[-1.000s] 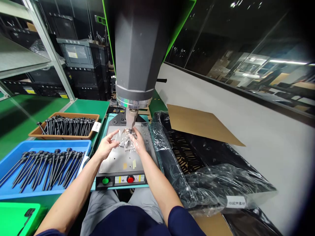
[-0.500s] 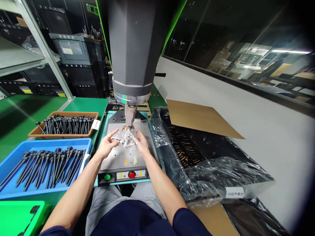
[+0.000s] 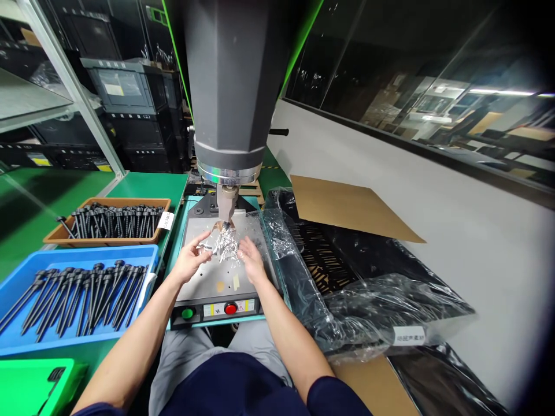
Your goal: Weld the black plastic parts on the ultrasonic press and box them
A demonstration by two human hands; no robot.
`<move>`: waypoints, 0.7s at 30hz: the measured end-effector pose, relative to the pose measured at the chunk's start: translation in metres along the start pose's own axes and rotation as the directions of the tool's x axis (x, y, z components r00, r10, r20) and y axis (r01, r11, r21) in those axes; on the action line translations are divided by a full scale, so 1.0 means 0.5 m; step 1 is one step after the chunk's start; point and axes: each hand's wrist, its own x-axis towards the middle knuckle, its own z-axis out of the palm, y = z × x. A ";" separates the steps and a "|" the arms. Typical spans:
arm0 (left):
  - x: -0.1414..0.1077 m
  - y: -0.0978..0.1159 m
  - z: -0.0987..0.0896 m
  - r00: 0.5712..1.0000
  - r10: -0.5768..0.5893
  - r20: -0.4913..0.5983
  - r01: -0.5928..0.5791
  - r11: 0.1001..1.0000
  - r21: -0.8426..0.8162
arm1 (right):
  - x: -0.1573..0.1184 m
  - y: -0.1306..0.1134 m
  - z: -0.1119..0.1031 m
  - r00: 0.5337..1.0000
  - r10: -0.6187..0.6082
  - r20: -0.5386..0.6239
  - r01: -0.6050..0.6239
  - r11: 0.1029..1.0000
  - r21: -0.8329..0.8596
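Note:
Below the grey machine head (image 3: 229, 75), its metal tip (image 3: 226, 202) reaches down to a pile of small shiny silvery pieces (image 3: 228, 242) on the metal plate (image 3: 208, 283). My left hand (image 3: 191, 260) is at the left side of the pile, fingers apart, holding nothing. On the pile's right side is my right hand (image 3: 252, 260), its fingers spread and nothing in it. A green button (image 3: 187, 313) and a red button (image 3: 230, 308) are on the front of the machine base.
Black long-stemmed parts fill an orange tray (image 3: 52, 238) and a blue tray (image 3: 145, 254) at left. A green tray (image 3: 34, 387) sits nearer. To the right lie plastic-wrapped black sheets (image 3: 368, 260) and a brown cardboard sheet (image 3: 351, 207).
The view has shifted slightly. Both hands remain beside the silvery pile, with small changes in finger position.

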 end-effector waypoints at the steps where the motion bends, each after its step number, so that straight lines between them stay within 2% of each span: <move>1: 0.000 0.000 0.000 1.000 -0.001 -0.001 0.001 1.000 -0.001 | -0.002 0.004 -0.001 1.000 0.012 -0.002 -0.012 1.000 0.014; 4: 0.000 -0.002 0.002 1.000 -0.003 -0.011 0.004 1.000 0.024 | -0.008 0.017 -0.002 0.996 0.090 -0.018 -0.088 0.993 0.074; 7: -0.004 -0.002 0.000 1.000 0.005 -0.022 -0.004 0.998 0.060 | -0.023 0.026 -0.003 0.975 0.222 -0.015 -0.219 0.969 0.113; 10: -0.022 -0.003 -0.010 1.000 -0.027 -0.003 0.027 0.996 0.079 | -0.054 0.030 -0.012 0.948 0.316 -0.023 -0.311 0.943 0.119; 12: -0.045 -0.009 -0.024 0.998 -0.060 0.011 0.059 0.994 0.093 | -0.086 0.030 -0.030 0.943 0.328 -0.055 -0.324 0.943 0.078; 14: -0.078 -0.023 -0.039 0.998 -0.064 -0.020 0.066 0.992 0.110 | -0.121 0.027 -0.061 0.956 0.267 -0.124 -0.274 0.961 -0.044; 16: -0.118 -0.048 -0.052 0.991 -0.047 -0.126 0.064 0.989 0.133 | -0.157 0.022 -0.105 0.969 0.101 -0.224 -0.159 0.952 -0.260; 17: -0.139 -0.065 -0.057 0.979 -0.038 -0.201 0.068 0.986 0.149 | -0.173 0.020 -0.129 0.965 -0.015 -0.263 -0.093 0.915 -0.392; 19: -0.182 -0.105 -0.064 0.937 -0.016 -0.349 0.098 0.971 0.218 | -0.204 0.021 -0.179 0.928 -0.254 -0.272 0.016 0.758 -0.652; 21: -0.221 -0.150 -0.066 0.905 0.009 -0.424 0.158 0.921 0.356 | -0.229 0.033 -0.220 0.901 -0.379 -0.211 0.050 0.575 -0.817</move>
